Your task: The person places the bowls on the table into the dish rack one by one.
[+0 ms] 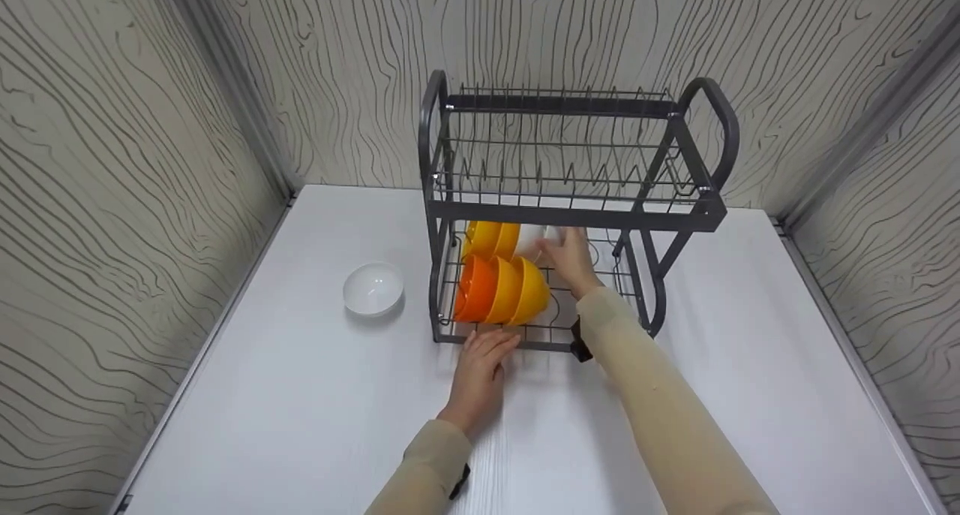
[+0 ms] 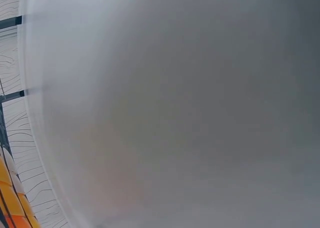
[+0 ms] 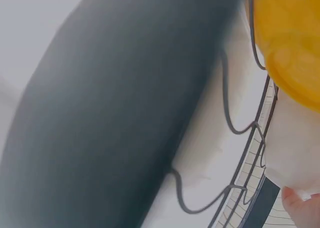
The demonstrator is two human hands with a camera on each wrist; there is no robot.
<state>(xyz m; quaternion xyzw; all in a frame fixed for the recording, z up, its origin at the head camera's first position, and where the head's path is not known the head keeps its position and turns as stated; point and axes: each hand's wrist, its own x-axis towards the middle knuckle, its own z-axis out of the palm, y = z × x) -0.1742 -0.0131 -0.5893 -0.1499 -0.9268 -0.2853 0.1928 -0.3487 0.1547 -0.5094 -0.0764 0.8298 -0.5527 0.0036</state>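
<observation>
On the lower tier of a dark dish rack (image 1: 570,216), my right hand (image 1: 570,260) reaches in under the upper shelf and holds a white bowl (image 1: 531,239) by its edge. This bowl stands on its side, right of two yellow bowls (image 1: 486,239) in the back row. The right wrist view shows the white bowl (image 3: 292,143) with fingertips at its rim, partly cut off. In the front row an orange bowl (image 1: 475,288) and two yellow bowls (image 1: 531,293) lean together. My left hand (image 1: 480,376) rests at the rack's front rail, fingers extended and holding nothing.
Another white bowl (image 1: 373,290) sits upright on the white table (image 1: 300,395), left of the rack. The upper shelf with its wire dividers (image 1: 555,173) overhangs the lower tier. Patterned walls (image 1: 360,72) enclose the table at the back and both sides.
</observation>
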